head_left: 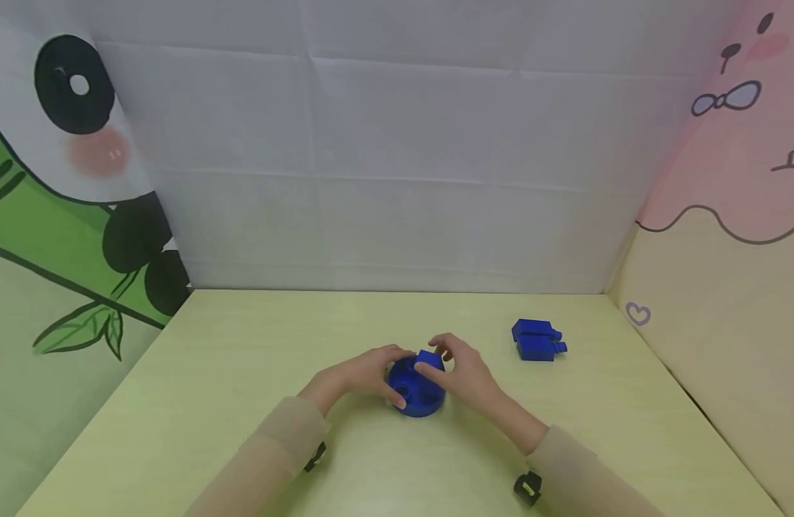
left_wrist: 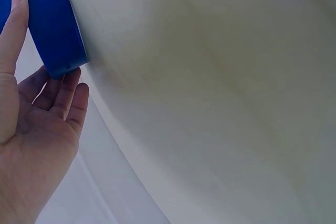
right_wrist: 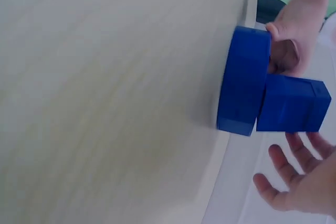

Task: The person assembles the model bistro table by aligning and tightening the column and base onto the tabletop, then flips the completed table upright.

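A round blue base (head_left: 426, 402) with round holes in its top sits on the table in front of me. My left hand (head_left: 369, 370) grips it from the left, thumb on the near rim and fingers round the far side. On top of the base stands a blue block (right_wrist: 294, 106), its lower end against the base's upper face in the right wrist view. My right hand (head_left: 469, 373) holds this block between thumb and fingers in the head view. Only the base's side (left_wrist: 55, 22) shows clearly in the left wrist view.
Two more blue blocks (head_left: 536, 349) with stepped pegs lie side by side farther back on the right of the pale yellow table (head_left: 274, 330). A white cloth (head_left: 397, 143) hangs behind the table, with printed panels at both sides.
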`<state>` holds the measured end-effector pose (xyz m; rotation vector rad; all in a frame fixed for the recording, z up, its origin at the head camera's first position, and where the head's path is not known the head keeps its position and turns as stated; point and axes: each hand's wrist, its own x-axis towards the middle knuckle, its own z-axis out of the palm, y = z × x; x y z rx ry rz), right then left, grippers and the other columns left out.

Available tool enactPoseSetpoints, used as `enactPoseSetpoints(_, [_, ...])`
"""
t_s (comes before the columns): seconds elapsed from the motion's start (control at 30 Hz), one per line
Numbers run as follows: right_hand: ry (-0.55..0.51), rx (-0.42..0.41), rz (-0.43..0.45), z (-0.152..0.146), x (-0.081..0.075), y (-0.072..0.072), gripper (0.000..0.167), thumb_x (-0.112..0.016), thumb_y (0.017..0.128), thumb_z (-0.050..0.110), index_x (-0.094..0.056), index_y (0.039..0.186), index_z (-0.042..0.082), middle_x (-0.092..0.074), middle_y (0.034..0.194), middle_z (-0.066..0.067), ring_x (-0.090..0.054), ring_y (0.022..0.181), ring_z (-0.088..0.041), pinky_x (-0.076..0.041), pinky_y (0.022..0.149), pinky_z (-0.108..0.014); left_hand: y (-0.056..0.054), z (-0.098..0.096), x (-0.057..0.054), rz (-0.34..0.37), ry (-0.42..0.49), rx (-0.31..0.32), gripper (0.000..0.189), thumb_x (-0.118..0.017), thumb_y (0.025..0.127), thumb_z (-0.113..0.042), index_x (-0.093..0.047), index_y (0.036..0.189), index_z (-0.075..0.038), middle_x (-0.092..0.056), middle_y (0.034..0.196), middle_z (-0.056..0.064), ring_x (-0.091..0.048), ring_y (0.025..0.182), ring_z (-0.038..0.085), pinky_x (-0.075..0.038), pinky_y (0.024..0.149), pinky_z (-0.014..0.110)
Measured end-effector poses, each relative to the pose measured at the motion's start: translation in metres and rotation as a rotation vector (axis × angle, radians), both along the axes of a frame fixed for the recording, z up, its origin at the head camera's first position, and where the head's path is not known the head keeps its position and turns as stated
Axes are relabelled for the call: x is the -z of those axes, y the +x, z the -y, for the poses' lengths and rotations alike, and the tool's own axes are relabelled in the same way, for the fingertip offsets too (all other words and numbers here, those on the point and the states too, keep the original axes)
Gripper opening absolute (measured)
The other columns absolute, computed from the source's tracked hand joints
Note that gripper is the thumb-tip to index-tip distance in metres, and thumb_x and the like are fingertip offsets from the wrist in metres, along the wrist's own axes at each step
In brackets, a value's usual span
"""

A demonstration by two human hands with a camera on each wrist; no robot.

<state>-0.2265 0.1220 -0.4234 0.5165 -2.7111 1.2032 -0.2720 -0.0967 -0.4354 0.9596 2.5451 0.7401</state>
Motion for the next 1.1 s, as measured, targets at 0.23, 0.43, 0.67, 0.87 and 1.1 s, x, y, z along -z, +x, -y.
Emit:
enactPoseSetpoints(0.23, [-0.015,-0.337,-0.102,-0.020,-0.007,-0.007,0.043,-0.059,0.094,0.025,-0.050,0.135,0.014,-0.052,0.136,-0.002,-0.045,0.126,-0.026,-0.040,0.098,-0.052,-0.003,0.001,0.005,-0.028,-0.023,-0.002,0.092,-0.082,0.068,-0.043,-0.039,0.144,-0.014,-0.047,0.139,0.004,-0.043,0.129,0.023,-0.036,0.105,0.044])
enactPoseSetpoints(0.43, [0.068,-0.497,-0.179,-0.025,-0.007,-0.013,0.042,-0.057,0.094,0.014,-0.050,0.135,0.010,-0.051,0.137,-0.002,-0.042,0.130,-0.025,-0.035,0.102,-0.052,-0.003,0.002,0.006,-0.016,-0.008,-0.004,0.091,-0.082,0.068,-0.044,-0.039,0.143,-0.014,-0.047,0.138,0.002,-0.043,0.129,0.022,-0.036,0.106,0.043])
enactPoseSetpoints(0.67, [0.123,-0.501,-0.220,-0.026,-0.004,-0.016,0.039,-0.058,0.093,0.014,-0.054,0.132,0.009,-0.056,0.133,-0.002,-0.045,0.125,-0.023,-0.039,0.101,-0.049,-0.003,0.002,0.008,0.008,0.014,-0.020,0.091,-0.082,0.069,-0.043,-0.039,0.142,-0.012,-0.047,0.140,0.004,-0.043,0.129,0.022,-0.036,0.106,0.043])
enactPoseSetpoints(0.87, [0.138,-0.386,-0.203,-0.025,-0.003,-0.013,0.037,-0.063,0.091,0.024,-0.059,0.125,0.010,-0.057,0.128,-0.003,-0.048,0.123,-0.024,-0.041,0.099,-0.049,-0.002,0.002,0.008,0.015,0.023,-0.026,0.091,-0.082,0.070,-0.041,-0.038,0.142,-0.009,-0.046,0.141,0.007,-0.043,0.130,0.024,-0.036,0.106,0.044])
enactPoseSetpoints(1.1, [0.149,-0.145,-0.190,-0.018,-0.005,-0.009,0.035,-0.074,0.082,0.032,-0.064,0.110,0.013,-0.063,0.108,0.001,-0.055,0.107,-0.020,-0.047,0.091,-0.042,0.001,0.002,0.005,0.008,0.020,-0.023,0.090,-0.083,0.070,-0.039,-0.039,0.142,-0.008,-0.047,0.140,0.008,-0.044,0.129,0.026,-0.036,0.106,0.045])
